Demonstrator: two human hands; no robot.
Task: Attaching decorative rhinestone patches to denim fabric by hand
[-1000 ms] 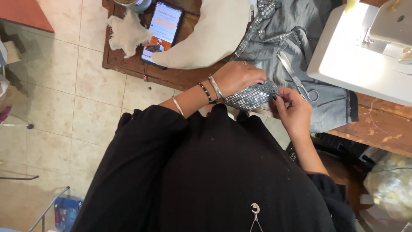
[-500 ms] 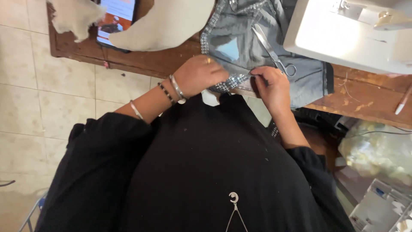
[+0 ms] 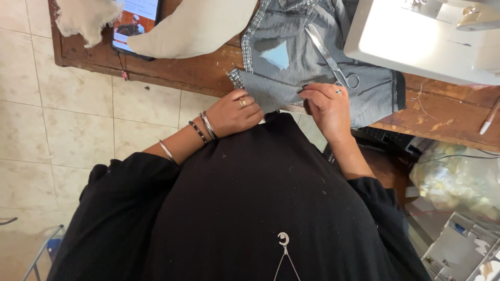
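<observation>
A grey denim garment (image 3: 291, 57) with a studded silver trim lies on the brown wooden table (image 3: 198, 73), its near edge hanging over the front. My left hand (image 3: 237, 112), with a ring and bracelets, grips a folded flap of the denim at the table's edge. My right hand (image 3: 325, 104) pinches the same flap a little to the right, fingers closed on the cloth. Silver scissors (image 3: 330, 54) rest on the garment just beyond my right hand. A light blue triangular patch (image 3: 276, 54) shows on the denim.
A white sewing machine (image 3: 422, 36) stands at the back right. Beige cloth (image 3: 192, 26) and a lit phone (image 3: 136, 23) lie at the back left. A pen (image 3: 489, 117) lies at the right edge. A plastic bag (image 3: 458, 182) sits below on the right; tiled floor to the left.
The studded trim piece, held bunched between both hands before, is now spread flat on the table edge. Both hands have shifted onto the denim flap; the view has tilted down and right.
</observation>
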